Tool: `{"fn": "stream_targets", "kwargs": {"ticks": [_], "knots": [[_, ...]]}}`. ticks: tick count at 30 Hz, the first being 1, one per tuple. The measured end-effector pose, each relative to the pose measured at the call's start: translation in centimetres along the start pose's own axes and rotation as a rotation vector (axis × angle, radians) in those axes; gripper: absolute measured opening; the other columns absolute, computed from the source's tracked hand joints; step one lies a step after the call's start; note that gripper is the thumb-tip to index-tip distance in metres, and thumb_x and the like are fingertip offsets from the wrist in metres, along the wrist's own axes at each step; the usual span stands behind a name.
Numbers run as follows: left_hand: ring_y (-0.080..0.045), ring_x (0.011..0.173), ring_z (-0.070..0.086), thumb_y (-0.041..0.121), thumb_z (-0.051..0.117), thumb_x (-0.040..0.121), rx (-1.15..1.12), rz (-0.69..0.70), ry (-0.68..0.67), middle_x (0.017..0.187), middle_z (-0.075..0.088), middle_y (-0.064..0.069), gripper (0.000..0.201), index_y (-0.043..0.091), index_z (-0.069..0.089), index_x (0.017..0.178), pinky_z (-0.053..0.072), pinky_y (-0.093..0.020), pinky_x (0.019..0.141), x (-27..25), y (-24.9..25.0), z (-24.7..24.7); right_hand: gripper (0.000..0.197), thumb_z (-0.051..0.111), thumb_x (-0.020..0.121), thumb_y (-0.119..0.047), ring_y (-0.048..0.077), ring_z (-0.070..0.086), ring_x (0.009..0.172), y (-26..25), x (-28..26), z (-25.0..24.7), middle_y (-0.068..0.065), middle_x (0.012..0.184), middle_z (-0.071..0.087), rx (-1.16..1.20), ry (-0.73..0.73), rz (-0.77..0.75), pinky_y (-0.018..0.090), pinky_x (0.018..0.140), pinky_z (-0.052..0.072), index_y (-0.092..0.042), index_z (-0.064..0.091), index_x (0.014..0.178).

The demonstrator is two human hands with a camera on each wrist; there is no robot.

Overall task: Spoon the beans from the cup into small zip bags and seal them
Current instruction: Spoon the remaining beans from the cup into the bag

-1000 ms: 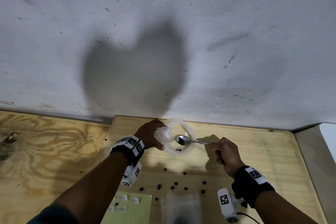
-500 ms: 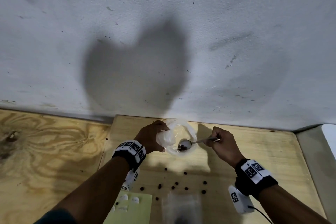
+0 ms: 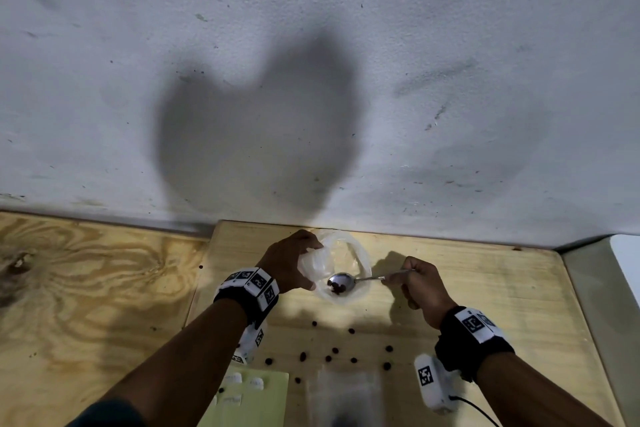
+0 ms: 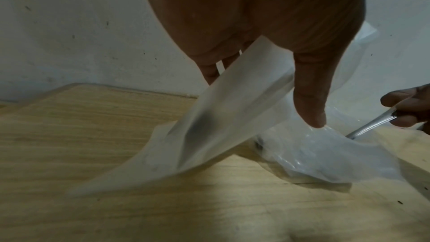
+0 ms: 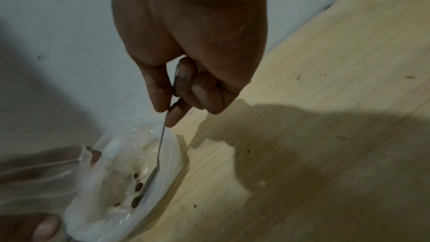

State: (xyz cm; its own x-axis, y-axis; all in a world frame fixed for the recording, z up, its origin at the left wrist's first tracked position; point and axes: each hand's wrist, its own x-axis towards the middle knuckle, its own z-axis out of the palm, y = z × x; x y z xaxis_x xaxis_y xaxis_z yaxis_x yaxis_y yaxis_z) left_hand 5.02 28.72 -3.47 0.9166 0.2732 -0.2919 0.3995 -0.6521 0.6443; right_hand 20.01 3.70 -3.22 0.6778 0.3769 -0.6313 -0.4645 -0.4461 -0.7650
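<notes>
Against the wall, at the far edge of the board, sits the clear cup, the landmark for all else. At its left rim the left hand has fingers and thumb closed on a small clear bag, held partly over the cup; in the left wrist view the bag hangs slanting from the fingers and its lower corner reaches down to the board. Just right of the cup the right hand pinches the handle of a spoon between thumb and curled fingers. The spoon crosses the right rim and its bowl lies low inside the cup, toward the near side, with a few dark beans in it. From the right wrist the spoon runs down from the hand into the cup, beans beside its bowl.

Near of the cup, loose beans lie scattered in a band across the board. Nearer still, at the picture's lower edge, lie a blurred clear bag and, to its left, a pale green sheet. Left of the cup the board's edge drops to a grained plywood top. Right of the cup bare board stretches to its right edge. Little room lies between cup and wall.
</notes>
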Motion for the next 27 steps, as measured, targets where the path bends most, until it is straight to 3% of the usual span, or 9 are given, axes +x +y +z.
{"fn": "stream_targets", "kwargs": {"ticks": [6, 9, 13, 15, 17, 20, 22, 24, 27], "knots": [[-0.004, 0.101, 0.051, 0.030, 0.092, 0.046, -0.001, 0.013, -0.002, 0.115, 0.046, 0.023, 0.081, 0.026, 0.059, 0.120, 0.047, -0.025, 0.089, 0.1, -0.3, -0.1, 0.048, 0.070, 0.074, 0.006, 0.016, 0.022, 0.046, -0.4, 0.2, -0.5, 0.017, 0.076, 0.056, 0.067, 0.060, 0.126, 0.023, 0.044, 0.017, -0.021, 0.035, 0.056], [-0.008, 0.104, 0.053, 0.031, 0.093, 0.046, -0.015, -0.005, -0.001, 0.117, 0.048, 0.021, 0.082, 0.025, 0.059, 0.121, 0.047, -0.026, 0.089, 0.1, -0.5, -0.2, 0.046, 0.064, 0.080, 0.006, 0.016, 0.021, 0.046, -0.8, 0.3, -1.0, 0.012, 0.065, 0.058, 0.107, 0.091, 0.105, 0.024, 0.044, 0.017, -0.021, 0.032, 0.060], [-0.005, 0.107, 0.049, 0.032, 0.094, 0.047, -0.045, -0.047, -0.010, 0.121, 0.047, 0.018, 0.085, 0.025, 0.058, 0.124, 0.040, -0.019, 0.088, 0.3, -0.6, -0.4, 0.042, 0.071, 0.075, 0.007, 0.014, 0.025, 0.041, -0.8, 0.2, -0.9, 0.000, 0.049, 0.037, 0.105, 0.162, -0.005, 0.023, 0.045, 0.019, -0.016, 0.040, 0.059], [-0.006, 0.109, 0.049, 0.032, 0.094, 0.048, -0.060, -0.063, -0.019, 0.123, 0.048, 0.015, 0.085, 0.024, 0.058, 0.125, 0.037, -0.018, 0.088, 0.4, -0.7, -0.5, 0.032, 0.074, 0.073, 0.005, 0.010, 0.038, 0.044, -0.8, -0.2, -0.3, -0.002, 0.050, 0.047, 0.027, 0.193, -0.115, 0.023, 0.047, 0.028, -0.006, 0.045, 0.063], [-0.007, 0.111, 0.050, 0.032, 0.094, 0.048, -0.071, -0.078, -0.025, 0.123, 0.049, 0.013, 0.086, 0.023, 0.058, 0.126, 0.038, -0.019, 0.090, 0.4, -0.8, -0.7, 0.032, 0.077, 0.072, 0.002, 0.014, 0.046, 0.055, -0.6, -0.5, 0.3, 0.005, 0.059, 0.053, -0.062, 0.219, -0.225, 0.027, 0.055, 0.036, 0.004, 0.046, 0.067], [-0.010, 0.112, 0.050, 0.033, 0.094, 0.048, -0.083, -0.100, -0.033, 0.124, 0.051, 0.010, 0.087, 0.022, 0.057, 0.126, 0.040, -0.022, 0.092, 0.4, -0.9, -0.8, 0.030, 0.076, 0.074, 0.001, 0.018, 0.049, 0.063, -0.4, -0.5, 1.2, 0.023, 0.066, 0.056, -0.149, 0.254, -0.323, 0.032, 0.061, 0.040, 0.003, 0.047, 0.068], [-0.010, 0.112, 0.050, 0.032, 0.094, 0.049, -0.092, -0.114, -0.038, 0.124, 0.051, 0.010, 0.087, 0.023, 0.057, 0.126, 0.040, -0.022, 0.091, 0.4, -0.9, -0.9, 0.030, 0.076, 0.075, 0.000, 0.019, 0.050, 0.063, 0.0, -0.5, 1.9, 0.028, 0.071, 0.058, -0.147, 0.268, -0.345, 0.032, 0.060, 0.040, 0.002, 0.046, 0.067], [-0.011, 0.113, 0.050, 0.032, 0.094, 0.049, -0.097, -0.123, -0.049, 0.125, 0.051, 0.010, 0.086, 0.024, 0.057, 0.127, 0.042, -0.024, 0.093, 0.5, -0.8, -0.9, 0.031, 0.077, 0.075, -0.001, 0.019, 0.048, 0.062, 0.4, -0.5, 2.4, 0.023, 0.066, 0.055, -0.136, 0.277, -0.349, 0.032, 0.059, 0.038, 0.001, 0.046, 0.067], [-0.012, 0.115, 0.049, 0.032, 0.094, 0.050, -0.097, -0.139, -0.063, 0.127, 0.050, 0.010, 0.087, 0.025, 0.056, 0.127, 0.044, -0.028, 0.096, 0.6, -0.7, -0.9, 0.034, 0.079, 0.074, -0.001, 0.016, 0.043, 0.059, 1.4, -0.3, 3.0, 0.006, 0.059, 0.049, -0.091, 0.272, -0.344, 0.031, 0.059, 0.035, -0.003, 0.046, 0.064]]}}
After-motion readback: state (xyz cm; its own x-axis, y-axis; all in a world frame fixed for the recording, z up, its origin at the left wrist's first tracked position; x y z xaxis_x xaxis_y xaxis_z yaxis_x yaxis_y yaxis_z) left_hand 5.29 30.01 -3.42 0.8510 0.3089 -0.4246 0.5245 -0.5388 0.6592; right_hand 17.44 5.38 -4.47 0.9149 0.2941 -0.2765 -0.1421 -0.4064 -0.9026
